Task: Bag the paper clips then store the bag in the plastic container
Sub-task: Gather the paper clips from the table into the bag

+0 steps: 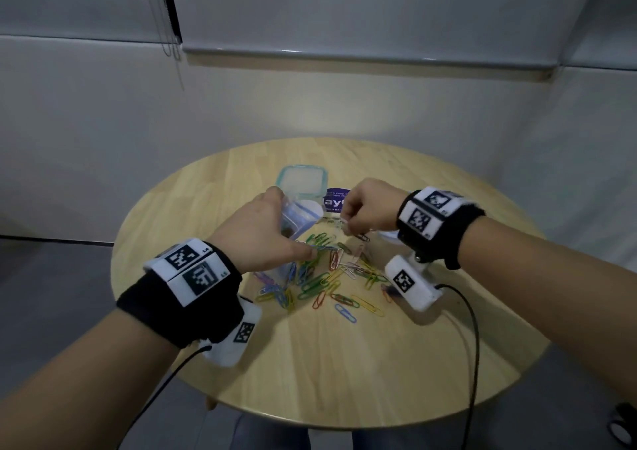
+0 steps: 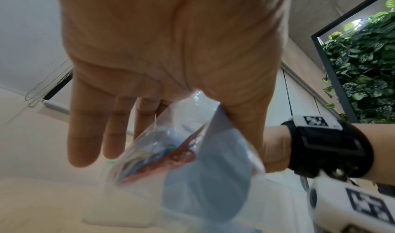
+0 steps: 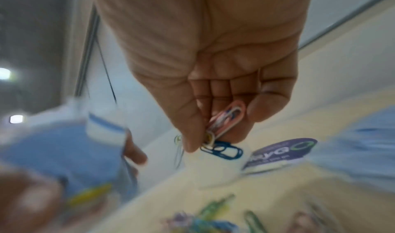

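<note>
Coloured paper clips [image 1: 327,277] lie scattered on the round wooden table [image 1: 344,363]. My left hand [image 1: 265,232] holds a clear zip bag [image 1: 300,217] by its rim, thumb against the plastic, mouth facing right; in the left wrist view the bag [image 2: 192,160] holds a few clips. To the right of the bag's mouth, my right hand [image 1: 365,208] pinches a small bunch of clips [image 3: 224,128] between thumb and fingers, pink, white and blue among them. The plastic container [image 1: 303,180] with a teal rim stands open just behind the bag.
A purple printed sticker [image 1: 336,201] lies on the table behind my right hand. A white lid-like object [image 1: 389,235] shows partly under my right wrist. Cables run from both wrist cameras off the table's front edge. The wall stands close behind the table.
</note>
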Motion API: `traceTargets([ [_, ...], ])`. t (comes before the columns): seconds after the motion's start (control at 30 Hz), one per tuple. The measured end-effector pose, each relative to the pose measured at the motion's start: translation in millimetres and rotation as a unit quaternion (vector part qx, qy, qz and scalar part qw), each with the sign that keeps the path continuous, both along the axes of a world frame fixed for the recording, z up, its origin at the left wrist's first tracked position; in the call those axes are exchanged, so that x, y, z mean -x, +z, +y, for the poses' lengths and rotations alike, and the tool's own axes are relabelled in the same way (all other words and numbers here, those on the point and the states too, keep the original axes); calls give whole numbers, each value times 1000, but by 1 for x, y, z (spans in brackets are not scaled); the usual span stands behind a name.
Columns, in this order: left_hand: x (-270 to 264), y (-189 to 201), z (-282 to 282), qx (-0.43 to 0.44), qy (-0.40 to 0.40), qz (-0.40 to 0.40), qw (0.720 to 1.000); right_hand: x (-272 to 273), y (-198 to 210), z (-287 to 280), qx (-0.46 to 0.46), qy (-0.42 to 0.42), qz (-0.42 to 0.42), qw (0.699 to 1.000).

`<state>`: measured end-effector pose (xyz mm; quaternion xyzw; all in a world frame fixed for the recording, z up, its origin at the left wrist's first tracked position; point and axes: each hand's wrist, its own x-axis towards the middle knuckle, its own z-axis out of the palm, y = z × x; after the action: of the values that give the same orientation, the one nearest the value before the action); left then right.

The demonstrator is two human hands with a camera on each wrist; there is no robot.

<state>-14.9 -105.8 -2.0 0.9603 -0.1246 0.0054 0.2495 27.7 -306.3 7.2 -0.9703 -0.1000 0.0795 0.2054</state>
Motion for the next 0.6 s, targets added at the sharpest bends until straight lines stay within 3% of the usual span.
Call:
traceTargets([
  [0.13,2,3,-12,-2,-1,5,1000,16,33,-11,-216,-65,5,974],
  [0.3,3,6,-29,4,-2,1,1000,27,50,-2,-464,-114,0,879],
  [0.47,5,11,-42,44,7,-31,999,38,38,18,-540,-122,-15,833],
  [0.6,4,14,-43,51,13,-59,997,42,32,21,-540,-109,-69,832],
])
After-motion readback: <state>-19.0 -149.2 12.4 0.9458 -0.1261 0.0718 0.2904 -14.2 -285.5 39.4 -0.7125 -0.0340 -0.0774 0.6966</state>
